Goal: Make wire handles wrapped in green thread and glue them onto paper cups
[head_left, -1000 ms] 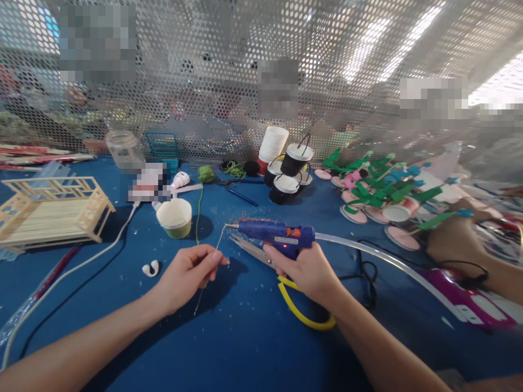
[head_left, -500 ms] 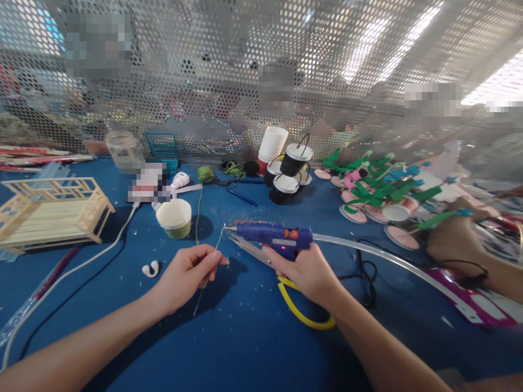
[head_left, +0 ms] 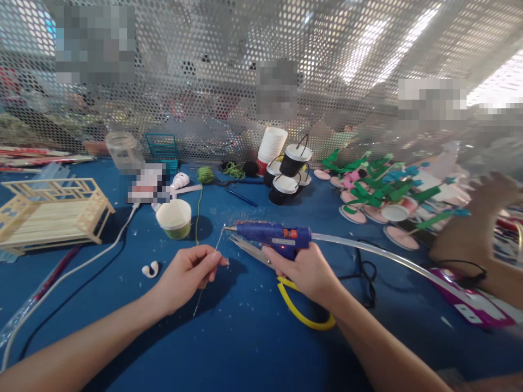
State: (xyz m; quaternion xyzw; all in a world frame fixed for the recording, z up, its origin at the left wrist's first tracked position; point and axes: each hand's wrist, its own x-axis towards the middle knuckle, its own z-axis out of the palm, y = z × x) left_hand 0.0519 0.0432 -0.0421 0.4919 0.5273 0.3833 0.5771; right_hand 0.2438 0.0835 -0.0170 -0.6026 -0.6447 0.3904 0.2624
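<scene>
Between thumb and fingers, my left hand pinches a thin pale twisted string, whose upper end meets the tip of a glue gun's nozzle. My right hand is closed round the handle of the blue glue gun, which points left; its small red light is lit. A long clear glue stick sticks out of its back. Beneath the gun and my right hand lie scissors with yellow handles, blades toward the upper left. A white and green paper cup stands beyond my left hand.
Black-and-white cups and a white cup stack stand at the back. Green paper plants crowd the right, near another person's arm and a purple power strip. A stick-built model and white cable lie left.
The other person's hand at the right has risen, its fingers now spread upward. My two hands, the string and the glue gun stay practically where they were.
</scene>
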